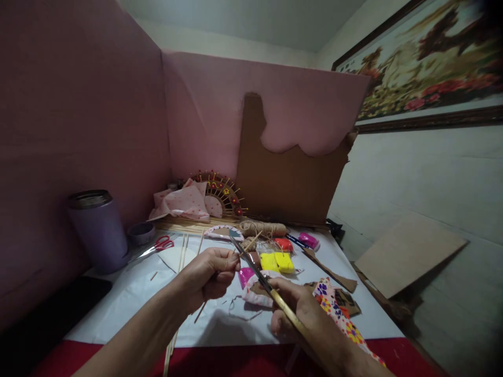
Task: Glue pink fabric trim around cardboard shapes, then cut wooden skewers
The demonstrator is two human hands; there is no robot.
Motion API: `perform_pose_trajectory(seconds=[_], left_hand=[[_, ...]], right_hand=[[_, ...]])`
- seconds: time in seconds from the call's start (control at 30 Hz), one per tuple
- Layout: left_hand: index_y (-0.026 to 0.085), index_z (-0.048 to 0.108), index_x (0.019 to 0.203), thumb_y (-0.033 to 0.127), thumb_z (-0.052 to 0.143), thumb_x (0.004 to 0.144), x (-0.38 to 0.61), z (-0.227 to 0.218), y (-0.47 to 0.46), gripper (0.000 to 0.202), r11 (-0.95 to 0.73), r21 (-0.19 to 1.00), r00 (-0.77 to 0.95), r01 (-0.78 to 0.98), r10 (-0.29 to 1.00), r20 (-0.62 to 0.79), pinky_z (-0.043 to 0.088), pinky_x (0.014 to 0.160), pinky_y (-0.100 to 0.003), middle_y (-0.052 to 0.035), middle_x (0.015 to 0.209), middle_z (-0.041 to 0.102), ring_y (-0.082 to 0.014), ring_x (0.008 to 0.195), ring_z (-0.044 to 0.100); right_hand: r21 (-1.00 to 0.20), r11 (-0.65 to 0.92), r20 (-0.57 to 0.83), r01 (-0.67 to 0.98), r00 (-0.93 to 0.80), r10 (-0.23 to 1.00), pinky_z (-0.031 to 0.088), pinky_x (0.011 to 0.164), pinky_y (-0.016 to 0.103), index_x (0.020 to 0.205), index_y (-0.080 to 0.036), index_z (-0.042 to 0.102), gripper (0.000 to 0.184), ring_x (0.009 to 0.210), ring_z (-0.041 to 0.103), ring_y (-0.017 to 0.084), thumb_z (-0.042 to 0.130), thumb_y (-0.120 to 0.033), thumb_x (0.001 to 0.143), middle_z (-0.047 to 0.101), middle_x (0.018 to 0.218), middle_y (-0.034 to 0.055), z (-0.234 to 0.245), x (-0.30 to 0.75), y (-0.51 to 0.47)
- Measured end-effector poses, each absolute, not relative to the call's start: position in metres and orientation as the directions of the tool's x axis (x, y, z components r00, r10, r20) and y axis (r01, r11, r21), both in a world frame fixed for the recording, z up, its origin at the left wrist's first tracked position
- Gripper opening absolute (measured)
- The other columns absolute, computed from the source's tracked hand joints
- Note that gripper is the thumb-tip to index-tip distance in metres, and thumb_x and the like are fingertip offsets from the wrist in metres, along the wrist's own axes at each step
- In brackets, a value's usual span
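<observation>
My left hand (pixel 214 275) is closed in a pinch around a thin wooden stick (pixel 200 312). The stick's lower end pokes out beneath the fist, and a pale length of stick shows beyond the fingertips. My right hand (pixel 294 309) grips a long, narrow, dark-bladed knife (pixel 257 272) by its brass-coloured handle. The blade points up and away to the left and crosses close by my left fingertips. Whether the edge touches the stick cannot be made out. More long sticks (pixel 182 256) lie beside and under my left forearm.
Red-handled scissors (pixel 163 243), a purple tumbler (pixel 98 230) and a small bowl (pixel 141 233) stand or lie at left. Behind are twine (pixel 263 228), yellow packets (pixel 277 262) and a decorated half-round fan shape (pixel 226 191). Flowered fabric (pixel 334 309) lies right, before a cardboard sheet (pixel 291 178).
</observation>
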State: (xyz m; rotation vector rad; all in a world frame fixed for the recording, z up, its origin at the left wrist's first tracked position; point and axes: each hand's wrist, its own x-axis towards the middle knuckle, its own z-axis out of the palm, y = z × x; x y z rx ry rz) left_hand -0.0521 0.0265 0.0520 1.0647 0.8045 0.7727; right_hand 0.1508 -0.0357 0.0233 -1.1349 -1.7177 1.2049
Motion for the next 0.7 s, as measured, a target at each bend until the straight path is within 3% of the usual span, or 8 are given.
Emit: perform_pose_trajectory(seconds=[0.13, 0.27, 0.37, 0.5, 0.63, 0.7], left_hand=[[0.015, 0.051, 0.061, 0.034, 0.067, 0.068, -0.059, 0.059, 0.032, 0.026, 0.010, 0.970, 0.179, -0.243, 0.983, 0.034, 0.007, 0.032, -0.013, 0.0107, 0.039, 0.033, 0.0002, 0.032, 0.013], [0.015, 0.052, 0.062, 0.034, 0.067, 0.070, -0.070, 0.073, 0.032, 0.025, -0.278, 0.928, -0.121, -0.247, 0.959, 0.256, 0.012, 0.035, -0.012, 0.0102, 0.042, 0.034, -0.0007, 0.036, 0.022], [0.015, 0.053, 0.062, 0.032, 0.065, 0.072, -0.074, 0.078, 0.028, 0.023, -0.389, 0.896, -0.201, -0.213, 0.915, 0.349, 0.017, 0.037, -0.013, 0.0088, 0.044, 0.036, -0.0020, 0.039, 0.026], [0.016, 0.053, 0.060, 0.030, 0.063, 0.074, -0.074, 0.076, 0.024, 0.023, -0.432, 0.887, -0.197, -0.161, 0.895, 0.400, 0.017, 0.038, -0.016, 0.0081, 0.045, 0.036, -0.0033, 0.041, 0.026], [0.017, 0.052, 0.062, 0.031, 0.058, 0.079, -0.073, 0.073, 0.023, 0.023, -0.436, 0.892, -0.143, -0.116, 0.896, 0.420, 0.018, 0.040, -0.018, 0.0080, 0.047, 0.035, -0.0046, 0.043, 0.026], [0.017, 0.053, 0.062, 0.031, 0.057, 0.080, -0.071, 0.071, 0.022, 0.023, -0.433, 0.897, -0.106, -0.091, 0.899, 0.424, 0.020, 0.042, -0.018, 0.0078, 0.049, 0.035, -0.0053, 0.044, 0.027]], right_hand=[[-0.955, 0.128, 0.047, 0.268, -0.288, 0.956, 0.035, 0.051, 0.020, 0.103, -0.020, 0.050, 0.048, 0.056, 0.044, 0.010, 0.073, -0.038, 0.066, 0.045, 0.062, -0.0064, 0.028, 0.149, -0.036], [-0.888, 0.145, 0.009, 0.436, -0.299, 0.954, 0.041, 0.064, 0.022, 0.096, -0.021, 0.050, 0.025, 0.073, 0.054, 0.014, 0.061, -0.018, 0.073, 0.058, 0.080, -0.0013, 0.042, 0.143, -0.049], [-0.715, 0.282, 0.014, 0.640, -0.389, 0.921, 0.039, 0.062, 0.022, 0.093, -0.021, 0.054, 0.024, 0.072, 0.054, 0.014, 0.056, -0.013, 0.070, 0.060, 0.082, -0.0005, 0.048, 0.135, -0.057], [-0.509, 0.395, 0.016, 0.765, -0.450, 0.893, 0.035, 0.052, 0.023, 0.084, -0.018, 0.057, 0.011, 0.063, 0.055, 0.015, 0.053, -0.017, 0.074, 0.064, 0.073, 0.0019, 0.041, 0.112, -0.055], [-0.125, 0.459, 0.087, 0.879, -0.451, 0.888, 0.032, 0.048, 0.028, 0.080, -0.013, 0.060, 0.011, 0.059, 0.062, 0.021, 0.051, -0.010, 0.074, 0.069, 0.072, 0.0116, 0.028, 0.079, -0.045], [-0.017, 0.471, 0.129, 0.882, -0.465, 0.876, 0.028, 0.043, 0.029, 0.075, -0.013, 0.062, 0.008, 0.051, 0.062, 0.022, 0.056, -0.010, 0.072, 0.069, 0.064, 0.0115, 0.024, 0.065, -0.039]])
